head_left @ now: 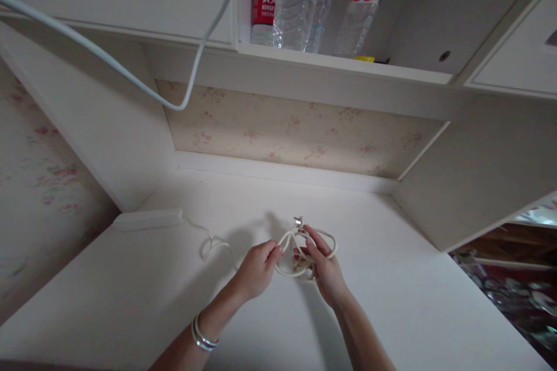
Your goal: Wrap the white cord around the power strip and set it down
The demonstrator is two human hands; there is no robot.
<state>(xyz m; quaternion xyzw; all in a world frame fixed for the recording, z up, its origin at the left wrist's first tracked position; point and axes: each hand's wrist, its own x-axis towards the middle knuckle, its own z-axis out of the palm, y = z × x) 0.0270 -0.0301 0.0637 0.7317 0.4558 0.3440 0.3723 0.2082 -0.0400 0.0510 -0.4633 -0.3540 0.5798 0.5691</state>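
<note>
Several loose loops of a white power cord [287, 272] hang between my two hands above a white desktop. My right hand [324, 266] grips the bunched loops, with the plug [298, 221] and its metal prongs sticking up beyond the fingertips. Closed around a strand of the same cord, my left hand [260, 266] is just left of the bundle. From there the cord runs left across the desktop to a white power strip [150, 219] lying by the left side panel. My palms and part of the coil are hidden by the fingers.
Overhead, a shelf [348, 66] holds several plastic bottles [298, 3]. A thick white cable [176, 107] dangles in front of the upper cabinet at left. White side panels [470, 168] flank the desktop [369, 232], with a flowered wall [296, 133] behind.
</note>
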